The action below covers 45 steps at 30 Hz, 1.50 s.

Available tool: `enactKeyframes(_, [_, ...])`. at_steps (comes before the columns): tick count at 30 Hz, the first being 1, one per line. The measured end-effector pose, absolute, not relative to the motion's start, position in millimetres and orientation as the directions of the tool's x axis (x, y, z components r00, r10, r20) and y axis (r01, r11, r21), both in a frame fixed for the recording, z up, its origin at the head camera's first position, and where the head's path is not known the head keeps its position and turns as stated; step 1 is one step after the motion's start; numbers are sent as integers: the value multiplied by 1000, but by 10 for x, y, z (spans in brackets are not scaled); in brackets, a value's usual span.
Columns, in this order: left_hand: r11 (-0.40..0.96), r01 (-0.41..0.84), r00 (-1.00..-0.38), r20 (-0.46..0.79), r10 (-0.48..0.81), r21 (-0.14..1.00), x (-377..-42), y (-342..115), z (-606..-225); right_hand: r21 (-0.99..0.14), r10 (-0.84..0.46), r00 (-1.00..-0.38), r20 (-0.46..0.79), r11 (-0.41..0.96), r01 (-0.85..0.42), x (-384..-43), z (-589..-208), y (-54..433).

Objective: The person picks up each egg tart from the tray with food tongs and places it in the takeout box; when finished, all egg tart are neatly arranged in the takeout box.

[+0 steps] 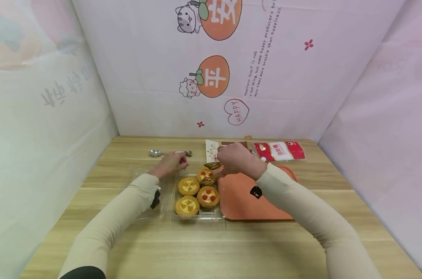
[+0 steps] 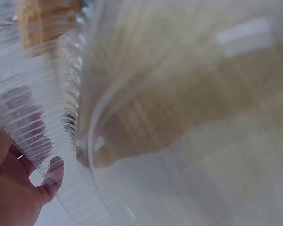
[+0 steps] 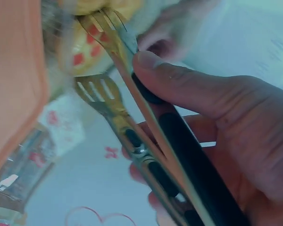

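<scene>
My right hand (image 1: 237,157) holds tongs (image 3: 186,160) with black grips and gold, fork-shaped ends, the thumb along one arm. The spread tongs' ends reach a red-topped egg tart (image 1: 204,174) at the back of a clear plastic box (image 1: 201,217). In the same box sit another red-topped tart (image 1: 208,197) and two yellow-topped tarts (image 1: 187,205). My left hand (image 1: 172,162) grips the box at its back left side; in the left wrist view, fingers (image 2: 56,172) show through its ribbed clear wall.
An orange tray (image 1: 246,205) lies right against the box, under my right forearm. Behind it are a red-and-white packet (image 1: 280,150) and a pale-and-brown packet (image 1: 211,149). A metal spoon (image 1: 155,153) lies at the back left. The box's clear lid (image 1: 143,215) spreads left.
</scene>
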<state>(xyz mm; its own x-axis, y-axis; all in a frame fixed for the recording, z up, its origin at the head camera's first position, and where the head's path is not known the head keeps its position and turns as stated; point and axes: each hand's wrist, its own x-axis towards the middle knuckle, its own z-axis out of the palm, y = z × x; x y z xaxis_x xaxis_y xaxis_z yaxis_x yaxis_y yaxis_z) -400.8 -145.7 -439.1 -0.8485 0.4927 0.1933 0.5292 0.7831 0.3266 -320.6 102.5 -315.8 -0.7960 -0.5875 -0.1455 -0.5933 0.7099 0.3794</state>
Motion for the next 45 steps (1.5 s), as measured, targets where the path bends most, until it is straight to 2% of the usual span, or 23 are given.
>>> enactKeyframes(3, [779, 533, -846, 192, 498, 329, -4001, -1450, -4398, 273, -541, -829, -143, 783, -558, -3163, -3021, 1142])
enactKeyframes(6, [788, 523, -852, 189, 488, 326, -4005, -1455, -4402, 167, -522, -848, -89, 832, -529, -3109, -2876, 1341])
enactKeyframes(10, [798, 507, -862, 186, 472, 324, -4005, -1472, -4384, 101, -456, -890, 2, 885, -454, -3077, -2844, 1700])
enactKeyframes(16, [809, 497, -868, 171, 467, 314, -3973, -1519, -4375, 58, -320, -947, 38, 946, -317, -3096, -3199, 2358])
enactKeyframes(23, [813, 484, -875, 162, 456, 323, -3941, -1534, -4391, -163, -219, -976, -11, 963, -215, -3053, -3664, 2983])
enactKeyframes(28, [808, 497, -868, 171, 466, 316, -3948, -1529, -4400, -240, -117, -993, -33, 965, -106, -3042, -3872, 3353])
enactKeyframes(32, [792, 505, -863, 179, 473, 343, -3933, -1521, -4392, -312, -32, -995, -96, 950, -1, -3004, -4017, 3602])
enactKeyframes(37, [775, 534, -845, 206, 493, 339, -3902, -1503, -4381, -317, 48, -984, -171, 943, 101, -2947, -4210, 3799])
enactKeyframes(45, [802, 499, -867, 170, 469, 329, -3965, -1446, -4429, -289, 106, -966, -237, 941, 174, -2929, -4356, 3905])
